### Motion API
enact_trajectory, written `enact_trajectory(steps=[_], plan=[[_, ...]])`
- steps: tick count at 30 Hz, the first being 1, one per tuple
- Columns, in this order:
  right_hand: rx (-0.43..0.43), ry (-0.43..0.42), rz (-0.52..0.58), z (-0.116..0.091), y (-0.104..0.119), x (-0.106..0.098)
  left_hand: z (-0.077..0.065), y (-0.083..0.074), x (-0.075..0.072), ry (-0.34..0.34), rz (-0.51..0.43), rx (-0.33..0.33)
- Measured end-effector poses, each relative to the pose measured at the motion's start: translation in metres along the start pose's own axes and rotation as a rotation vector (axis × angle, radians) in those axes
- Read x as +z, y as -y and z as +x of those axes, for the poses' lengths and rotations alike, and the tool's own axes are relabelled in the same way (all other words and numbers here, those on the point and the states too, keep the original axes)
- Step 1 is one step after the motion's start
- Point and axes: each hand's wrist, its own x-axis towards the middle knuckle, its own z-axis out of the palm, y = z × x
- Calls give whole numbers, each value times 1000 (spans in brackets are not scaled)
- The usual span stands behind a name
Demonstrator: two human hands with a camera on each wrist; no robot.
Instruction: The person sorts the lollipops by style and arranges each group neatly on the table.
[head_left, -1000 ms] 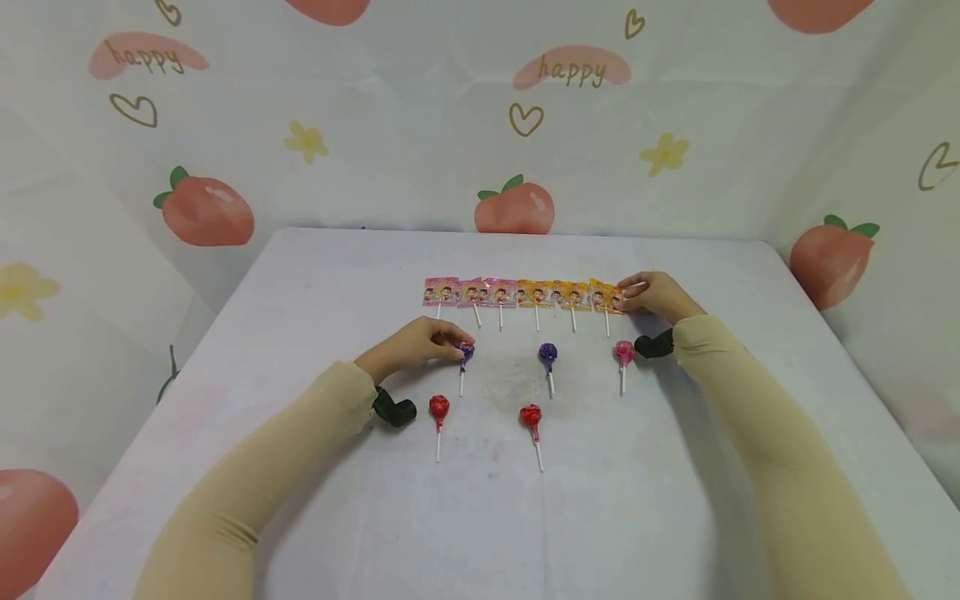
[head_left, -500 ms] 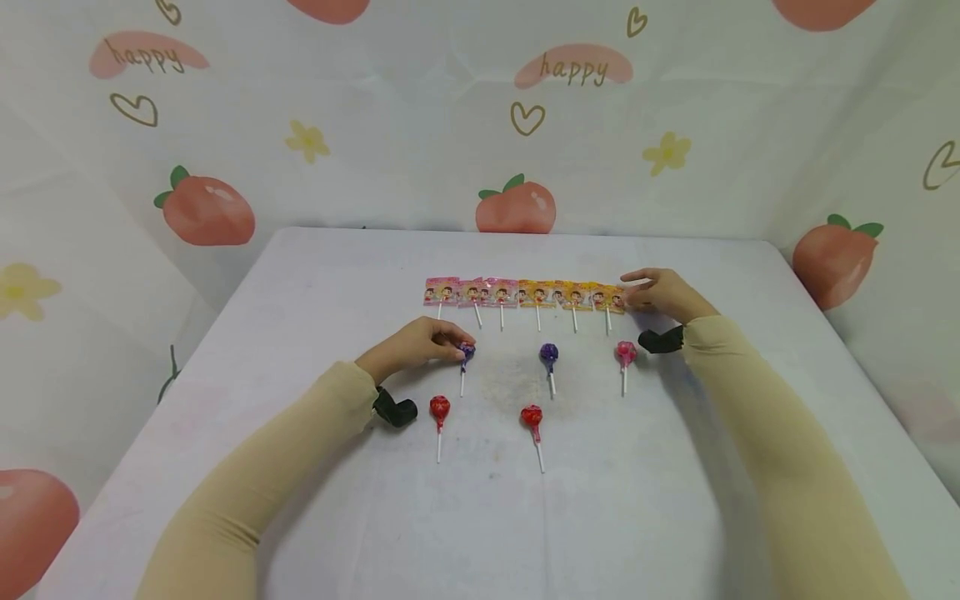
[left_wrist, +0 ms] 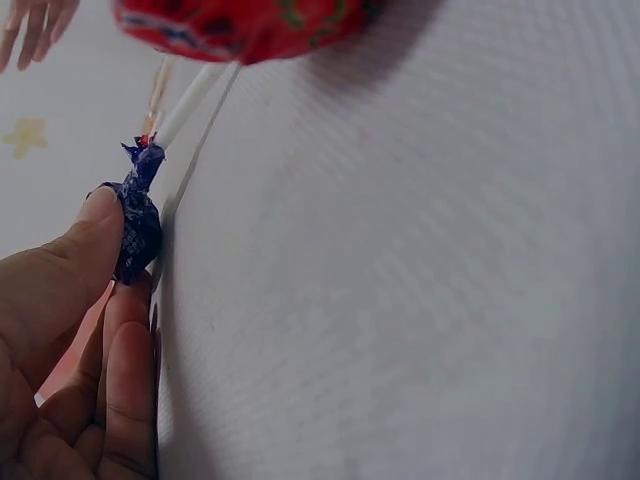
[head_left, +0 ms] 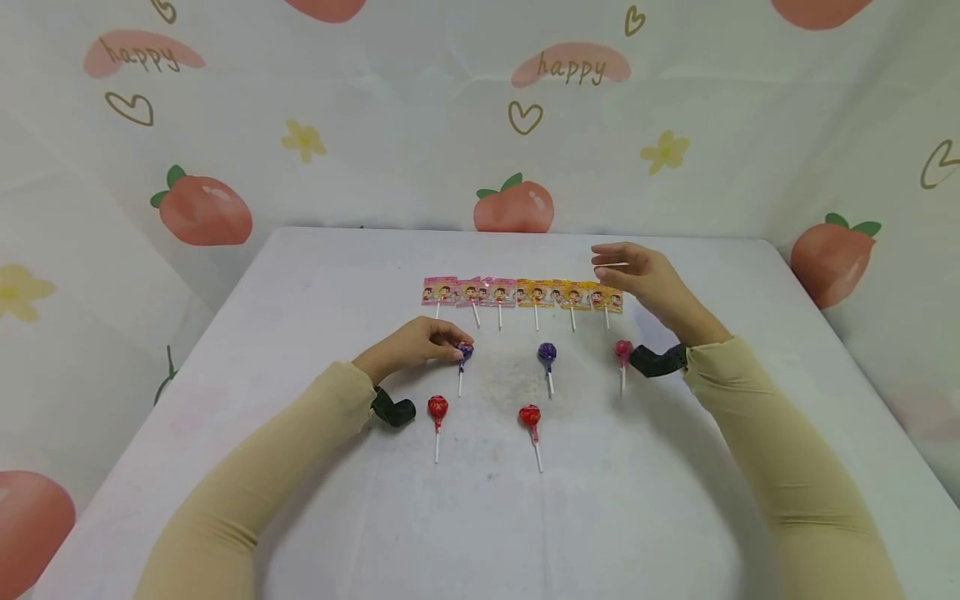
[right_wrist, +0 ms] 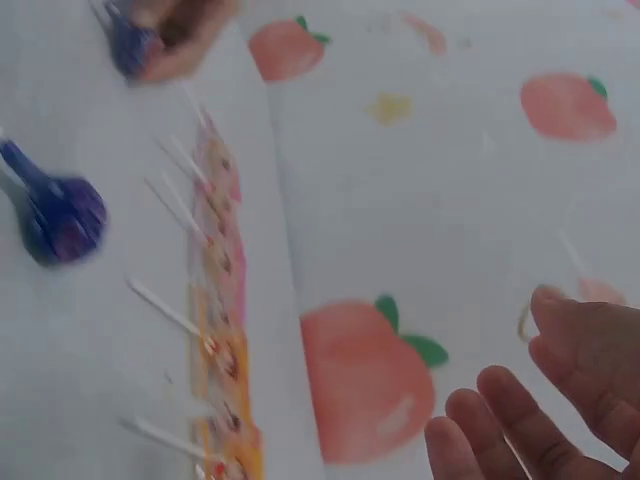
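Note:
My left hand (head_left: 408,345) pinches the round head of a purple-wrapped lollipop (left_wrist: 140,235) between thumb and fingers, its stick lying on the table. My right hand (head_left: 647,277) is raised over the right end of a row of flat-packed lollipops, fingers extended and holding nothing. In that row, pink packets (head_left: 439,291) lie on the left and yellow packets (head_left: 536,292) on the right, sticks toward me. A second purple lollipop (head_left: 547,353) lies mid-table. Near my right wrist is a pink lollipop (head_left: 623,352).
Closer to me lie two red lollipops, one on the left (head_left: 437,407) and one further right (head_left: 529,415). The white table (head_left: 600,508) ends at a fabric backdrop (head_left: 420,150) printed with peaches. A black wrist-worn piece (head_left: 657,361) hangs near the pink lollipop.
My right hand has let go of the rightmost yellow packet, then lifted and shifted back and slightly left above it. My left hand stays on the purple lollipop.

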Motion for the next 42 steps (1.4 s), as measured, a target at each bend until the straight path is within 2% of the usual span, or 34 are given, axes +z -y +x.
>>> enact_trajectory(steps=[3, 6, 17, 27, 32, 38, 42], plan=[[-36, 33, -5, -8, 3, 16, 0, 0, 0, -2, 1, 9], [-35, 80, -1, -15, 2, 31, 0, 0, 0, -3, 0, 16], [-13, 207, -4, -29, -26, 73, -1, 0, 0, 0, 4, 7], [5, 254, -83, -24, -35, 85, 0, 0, 0, 2, 9, 0], [27, 278, -166, -20, -35, 85, -1, -1, 1, 4, 4, -3], [30, 277, -280, -14, -28, 87, -1, -2, 1, 2, 1, -12], [24, 277, -302, -7, -19, 90, -1, -1, 0, 1, -2, -18]])
